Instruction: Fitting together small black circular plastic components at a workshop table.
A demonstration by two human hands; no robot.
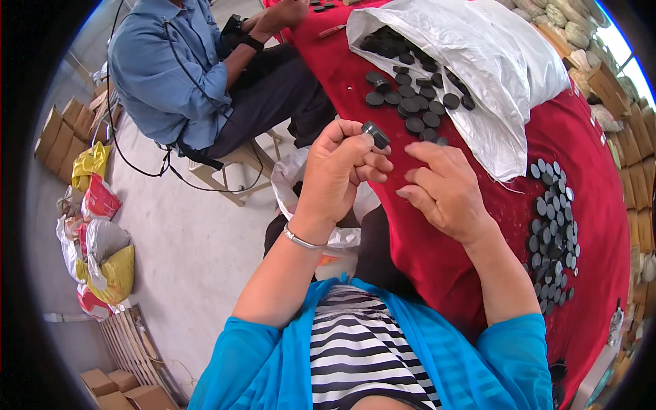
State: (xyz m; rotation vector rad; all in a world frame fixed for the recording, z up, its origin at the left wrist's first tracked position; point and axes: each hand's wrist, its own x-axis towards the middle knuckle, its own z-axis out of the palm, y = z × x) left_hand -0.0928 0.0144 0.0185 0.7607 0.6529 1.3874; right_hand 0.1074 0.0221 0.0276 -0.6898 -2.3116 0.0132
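Observation:
Between the thumb and index finger of my left hand (333,167) is a small round black cap (375,135), tilted on its side, with a lighter rim band. The other fingers of that hand are curled below it. Just to the right, my right hand (447,191) hovers close to the cap with nothing visible in it. Its fingers are bent but apart. Beyond my hands, loose black caps (414,106) lie heaped on a red cloth (424,239), spilling from the mouth of a big white woven sack (485,48).
More caps (552,236) with grey faces lie in a dense group on the cloth's right side. A white bag (287,181) stands below my hands. Another person (178,82) sits on a stool at far left. A red-handled tool (332,31) lies near the sack.

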